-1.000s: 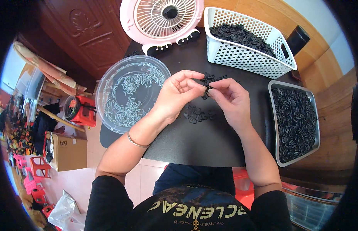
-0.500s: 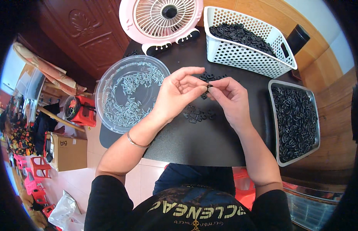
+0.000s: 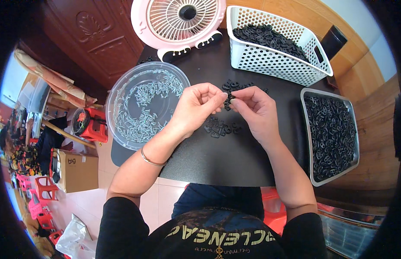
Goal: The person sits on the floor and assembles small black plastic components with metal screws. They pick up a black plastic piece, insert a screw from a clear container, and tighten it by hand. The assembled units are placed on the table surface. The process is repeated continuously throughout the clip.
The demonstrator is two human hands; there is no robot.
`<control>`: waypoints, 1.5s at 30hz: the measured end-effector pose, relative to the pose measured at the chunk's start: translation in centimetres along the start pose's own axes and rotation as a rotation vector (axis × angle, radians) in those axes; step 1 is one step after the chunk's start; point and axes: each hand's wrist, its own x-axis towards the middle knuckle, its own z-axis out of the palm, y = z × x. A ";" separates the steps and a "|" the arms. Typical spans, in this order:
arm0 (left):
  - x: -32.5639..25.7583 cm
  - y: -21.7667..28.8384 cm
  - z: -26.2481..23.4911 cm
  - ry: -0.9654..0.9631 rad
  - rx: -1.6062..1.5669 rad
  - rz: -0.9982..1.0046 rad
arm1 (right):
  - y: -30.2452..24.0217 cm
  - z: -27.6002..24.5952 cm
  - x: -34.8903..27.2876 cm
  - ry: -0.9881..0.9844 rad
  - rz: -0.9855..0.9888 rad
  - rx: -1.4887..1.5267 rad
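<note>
Over the middle of a black table (image 3: 217,164), my two hands meet fingertip to fingertip. My right hand (image 3: 257,113) pinches a small black plastic part (image 3: 230,99) between thumb and finger. Thumb and forefinger of my left hand (image 3: 199,107) are pressed together beside that part; whatever they hold is too small to make out. Loose black plastic parts (image 3: 222,128) lie below the hands, and more black parts (image 3: 235,86) lie just beyond them. To the left, a clear round tub (image 3: 110,113) holds many small silvery screw-like pieces (image 3: 144,127).
A white perforated basket (image 3: 269,68) of black parts stands at the back right. On the right, a metal tray (image 3: 308,144) is filled with similar parts. A pink fan (image 3: 142,26) stands at the back. A cardboard box (image 3: 82,172) and red stools (image 3: 94,127) are on the floor left.
My left fingers, spread before with the forefinger stretched out, have curled in and drawn slightly toward me. My right hand has barely moved and still pinches the black part.
</note>
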 end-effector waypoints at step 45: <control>-0.1 -0.1 0.2 -0.018 0.015 0.036 | -0.1 -0.5 0.2 -0.048 0.108 0.164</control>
